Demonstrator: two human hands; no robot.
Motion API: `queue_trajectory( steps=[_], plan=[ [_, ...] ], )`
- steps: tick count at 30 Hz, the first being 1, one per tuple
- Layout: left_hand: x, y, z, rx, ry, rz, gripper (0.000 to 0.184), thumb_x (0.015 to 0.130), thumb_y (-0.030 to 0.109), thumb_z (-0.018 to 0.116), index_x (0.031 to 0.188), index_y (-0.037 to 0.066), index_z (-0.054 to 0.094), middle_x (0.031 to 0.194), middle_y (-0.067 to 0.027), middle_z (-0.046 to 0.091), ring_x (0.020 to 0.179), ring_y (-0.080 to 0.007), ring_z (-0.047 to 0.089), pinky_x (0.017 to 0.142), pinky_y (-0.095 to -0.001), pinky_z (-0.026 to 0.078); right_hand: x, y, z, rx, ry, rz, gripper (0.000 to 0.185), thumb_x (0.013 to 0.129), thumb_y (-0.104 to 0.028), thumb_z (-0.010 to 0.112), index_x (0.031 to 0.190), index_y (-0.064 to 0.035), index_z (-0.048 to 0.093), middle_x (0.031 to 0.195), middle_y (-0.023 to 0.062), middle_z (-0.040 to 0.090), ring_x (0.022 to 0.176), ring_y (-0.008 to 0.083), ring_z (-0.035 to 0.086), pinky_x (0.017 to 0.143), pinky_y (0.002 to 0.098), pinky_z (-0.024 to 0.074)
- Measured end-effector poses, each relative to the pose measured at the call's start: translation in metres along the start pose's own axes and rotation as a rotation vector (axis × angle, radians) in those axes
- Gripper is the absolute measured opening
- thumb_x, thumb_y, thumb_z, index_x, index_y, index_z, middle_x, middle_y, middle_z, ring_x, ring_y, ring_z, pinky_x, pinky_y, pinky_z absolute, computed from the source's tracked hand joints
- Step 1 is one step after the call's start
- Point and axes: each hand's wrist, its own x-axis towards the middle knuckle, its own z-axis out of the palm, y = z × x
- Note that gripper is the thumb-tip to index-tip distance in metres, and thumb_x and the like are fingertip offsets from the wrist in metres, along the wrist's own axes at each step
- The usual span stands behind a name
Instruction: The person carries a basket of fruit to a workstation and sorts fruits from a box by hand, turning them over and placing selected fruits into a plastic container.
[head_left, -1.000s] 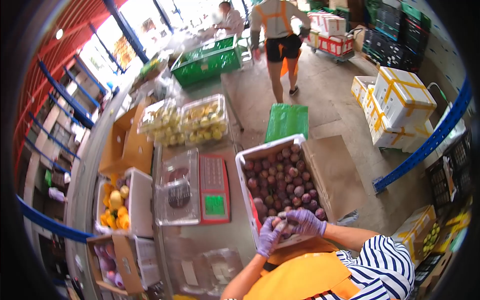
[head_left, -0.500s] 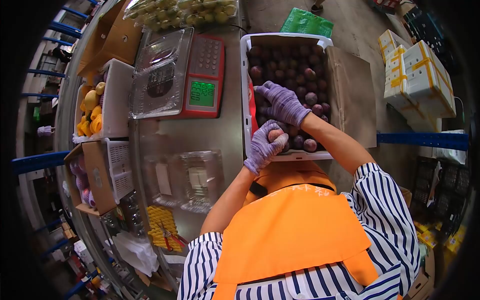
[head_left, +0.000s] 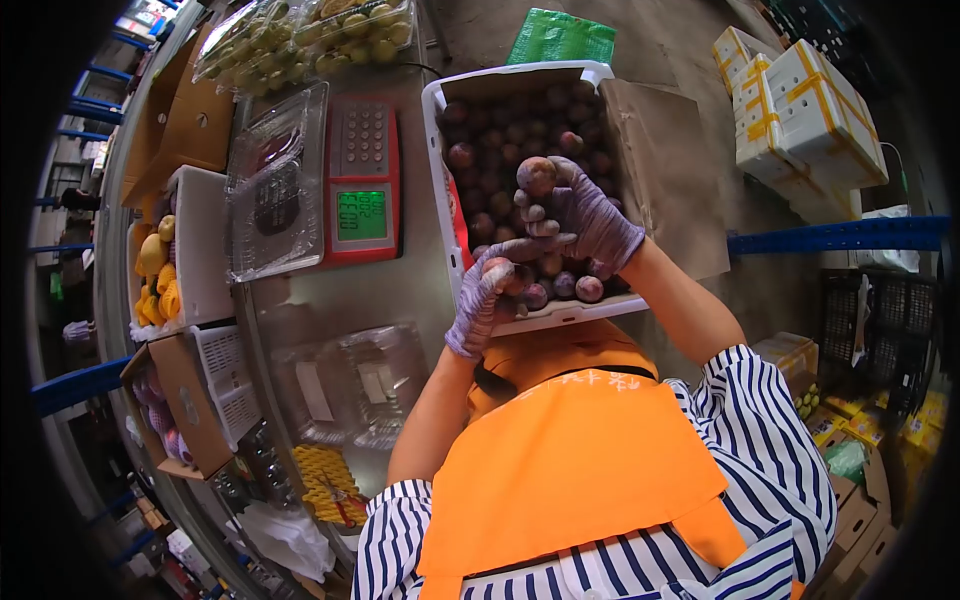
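A white foam box [head_left: 437, 130] full of dark purple plums [head_left: 490, 125] stands in front of me. My right hand [head_left: 596, 218], in a purple striped knit glove, holds up a reddish plum [head_left: 536, 176] between thumb and fingers above the pile. Near the box's front left corner, my left hand [head_left: 478, 308], gloved alike, is closed round another plum [head_left: 497, 267], partly hidden by the fingers. One left finger stretches across toward the right hand.
On the metal table at left are a red scale [head_left: 362, 190] with a lit green display, a clear clamshell box [head_left: 275, 190], more clear trays [head_left: 375, 385] and yellow foam netting [head_left: 325, 480]. Taped white foam boxes [head_left: 810, 110] are stacked at right. A cardboard flap [head_left: 665, 170] adjoins the plum box.
My right hand has turned and risen from the pile and now shows a plum in its fingers. My left hand keeps its plum and has stretched out a finger. The view has shifted.
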Motion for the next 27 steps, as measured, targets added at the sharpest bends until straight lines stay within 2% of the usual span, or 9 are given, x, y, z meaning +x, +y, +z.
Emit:
queue_trajectory(
  steps=[4,5,8,10,16,19,21,24,27],
  plan=[
    [0.007,0.011,0.006,-0.383,-0.130,-0.107,0.062,0.079,0.022,0.068,0.135,0.008,0.047,0.122,-0.0136,0.060,0.075,-0.0119,0.056,0.070,-0.0325,0.053,-0.013,-0.004,0.001,-0.319,-0.021,-0.196,0.050,0.090,-0.051,0.054,0.109,-0.0043,0.056,0.083,0.0070,0.057,0.065,0.0147,0.054,0.046,0.0212,0.0416],
    [0.009,0.012,0.005,-0.438,-0.180,-0.104,0.063,0.081,0.022,0.064,0.140,0.011,0.043,0.138,-0.0177,0.050,0.079,-0.0172,0.059,0.052,-0.0266,0.053,-0.021,0.008,0.007,-0.547,0.052,-0.377,0.048,0.090,-0.048,0.056,0.111,-0.0047,0.056,0.084,0.0066,0.058,0.068,0.0138,0.054,0.051,0.0207,0.0427],
    [0.002,0.026,0.013,-0.631,-0.314,-0.143,0.067,0.082,0.024,0.063,0.144,0.013,0.038,0.134,-0.0148,0.053,0.078,-0.0205,0.060,0.049,-0.0266,0.052,-0.035,0.001,0.050,-1.184,0.244,-0.155,0.041,0.087,-0.030,0.066,0.120,-0.0078,0.055,0.089,0.0038,0.057,0.077,0.0099,0.052,0.065,0.0199,0.0429],
    [0.003,0.016,0.001,-0.662,-0.322,-0.122,0.065,0.083,0.025,0.061,0.143,0.014,0.039,0.131,-0.0113,0.055,0.078,-0.0224,0.060,0.048,-0.0284,0.050,-0.033,0.014,0.041,-1.596,0.207,-0.467,0.050,0.082,-0.017,0.071,0.128,-0.0092,0.052,0.089,0.0010,0.056,0.076,0.0071,0.049,0.066,0.0212,0.0427],
    [-0.015,0.079,-0.009,-0.729,-0.326,0.051,0.052,0.084,0.017,0.060,0.135,0.015,0.050,0.123,-0.0104,0.059,0.067,-0.0136,0.045,0.046,-0.0283,0.044,-0.052,0.021,0.023,-1.041,0.336,-0.665,0.034,0.090,-0.011,0.062,0.124,-0.0063,0.056,0.090,-0.0016,0.058,0.086,0.0100,0.055,0.081,0.0250,0.0469],
    [-0.033,0.160,-0.041,-0.247,0.021,0.311,0.049,0.087,0.021,0.065,0.131,0.010,0.049,0.083,0.0032,0.047,0.063,-0.0042,0.042,0.037,-0.0153,0.031,-0.064,0.017,-0.005,-1.163,0.415,-0.850,0.025,0.092,-0.011,0.060,0.116,-0.0041,0.061,0.102,0.0018,0.064,0.093,0.0093,0.057,0.085,0.0250,0.0478],
    [-0.038,0.210,-0.049,0.351,0.497,0.581,0.049,0.090,0.019,0.062,0.135,0.013,0.045,0.102,0.0060,0.053,0.068,-0.0019,0.044,0.038,-0.0132,0.029,-0.078,0.013,-0.004,-1.228,0.455,-0.896,0.022,0.093,-0.013,0.060,0.112,-0.0036,0.063,0.101,0.0030,0.067,0.089,0.0087,0.059,0.082,0.0257,0.0495],
    [-0.013,0.251,-0.159,1.085,0.639,0.934,0.057,0.080,0.026,0.071,0.130,0.009,0.051,0.115,-0.0092,0.056,0.101,-0.0220,0.058,0.085,-0.0348,0.052,-0.095,0.017,-0.025,-1.448,0.673,-0.925,0.021,0.093,-0.016,0.060,0.110,-0.0046,0.064,0.088,0.0054,0.069,0.073,0.0112,0.063,0.069,0.0279,0.0522],
    [-0.011,0.265,-0.195,1.640,0.815,0.718,0.064,0.078,0.025,0.072,0.133,0.006,0.047,0.129,-0.0163,0.047,0.115,-0.0296,0.053,0.103,-0.0369,0.041,-0.103,0.018,-0.025,-1.619,0.657,-1.042,0.017,0.090,-0.015,0.061,0.105,-0.0068,0.066,0.086,0.0115,0.069,0.068,0.0204,0.065,0.064,0.0319,0.0524]
  ],
)
